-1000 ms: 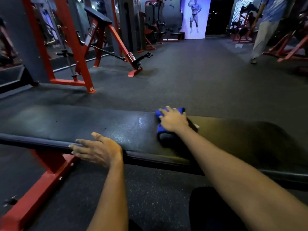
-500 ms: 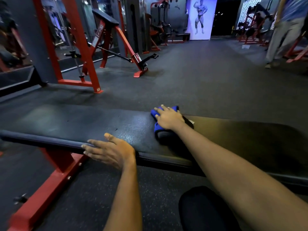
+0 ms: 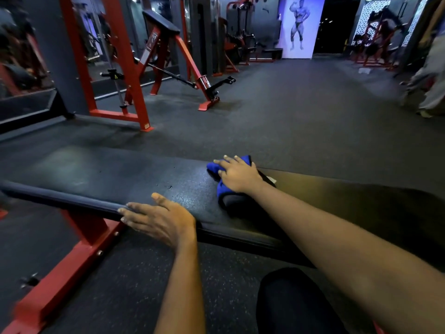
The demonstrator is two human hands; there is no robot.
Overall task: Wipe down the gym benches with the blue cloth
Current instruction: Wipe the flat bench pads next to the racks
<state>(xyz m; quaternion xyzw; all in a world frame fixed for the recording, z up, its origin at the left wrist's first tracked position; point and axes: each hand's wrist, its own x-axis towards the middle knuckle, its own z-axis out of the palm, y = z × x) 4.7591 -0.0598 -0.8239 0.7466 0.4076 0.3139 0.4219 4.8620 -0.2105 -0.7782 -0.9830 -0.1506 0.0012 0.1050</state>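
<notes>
Wiping in progress — right hand [image 3: 238,175] presses flat, fingers spread, on the bunched blue cloth [image 3: 222,189] mid-pad on the black padded flat bench [image 3: 120,174], left hand [image 3: 159,219] open, bracing the near edge — advise overlapping strokes, even pressure.

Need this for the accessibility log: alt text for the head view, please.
A person's right hand presses a bunched blue cloth onto a black padded gym bench, while the left hand rests flat on the bench's near edge. Red-framed machines stand on the dark floor behind.
</notes>
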